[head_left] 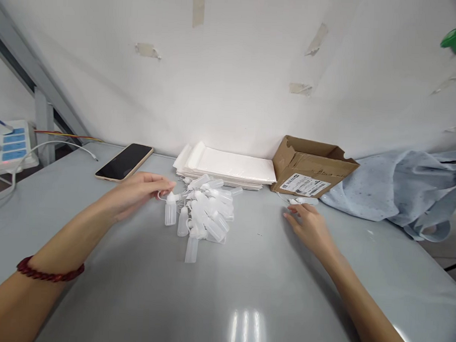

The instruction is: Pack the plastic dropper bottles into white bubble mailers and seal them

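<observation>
My left hand [138, 193] pinches the cap end of a small translucent squeeze bottle [170, 213], which hangs upright at the left edge of a pile. That pile of squeeze bottles [211, 205] lies tangled in front of me, many with thin cap straps showing. On the right, my right hand [309, 222] rests low over the table, thumb apart from the fingers. Its fingertips reach another squeeze bottle [308, 200] lying on its side in front of the cardboard box; whether they press on it is hard to see.
A stack of white padded envelopes [231, 166] lies behind the pile, beside an open cardboard box [315, 167]. Blue-grey cloth [393, 191] is bunched at the right. A phone [125, 161] lies at the back left, near a cable and a power strip [13, 146]. A wall stands behind.
</observation>
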Available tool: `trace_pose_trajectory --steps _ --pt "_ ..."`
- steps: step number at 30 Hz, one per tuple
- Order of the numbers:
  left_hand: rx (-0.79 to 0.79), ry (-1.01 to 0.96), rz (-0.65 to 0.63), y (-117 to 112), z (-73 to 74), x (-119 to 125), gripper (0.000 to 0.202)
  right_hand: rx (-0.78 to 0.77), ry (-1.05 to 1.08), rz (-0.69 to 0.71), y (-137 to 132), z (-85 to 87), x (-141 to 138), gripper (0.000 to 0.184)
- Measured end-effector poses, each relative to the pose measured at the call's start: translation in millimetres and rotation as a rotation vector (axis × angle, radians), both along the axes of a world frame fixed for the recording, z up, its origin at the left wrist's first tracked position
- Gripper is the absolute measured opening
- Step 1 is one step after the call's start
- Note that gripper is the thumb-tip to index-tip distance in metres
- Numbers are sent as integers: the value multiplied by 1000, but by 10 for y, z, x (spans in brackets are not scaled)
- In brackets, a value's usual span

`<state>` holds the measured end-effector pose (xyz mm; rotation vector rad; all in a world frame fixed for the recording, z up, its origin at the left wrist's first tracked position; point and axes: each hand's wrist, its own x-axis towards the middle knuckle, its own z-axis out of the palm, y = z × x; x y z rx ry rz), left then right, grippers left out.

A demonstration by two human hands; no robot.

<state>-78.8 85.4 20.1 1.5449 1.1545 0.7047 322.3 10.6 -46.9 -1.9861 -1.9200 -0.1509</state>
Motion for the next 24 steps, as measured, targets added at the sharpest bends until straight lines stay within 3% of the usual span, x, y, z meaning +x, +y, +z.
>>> trace_pose_trajectory --steps 4,8,15,21,24 --pt "-38 130 -60 -52 15 64 34 24 -9 -30 4 16 16 26" --pt "24 275 3 -97 49 128 35 61 -52 -83 1 32 60 28" --pt "68 426 0 40 -48 -6 34 112 -128 -119 -1 -1 109 31" --pt "98 501 -53 26 -100 5 32 109 -144 -66 30 -26 165 30" --pt "146 562 10 -5 -85 33 34 99 -134 -28 25 -22 172 27"
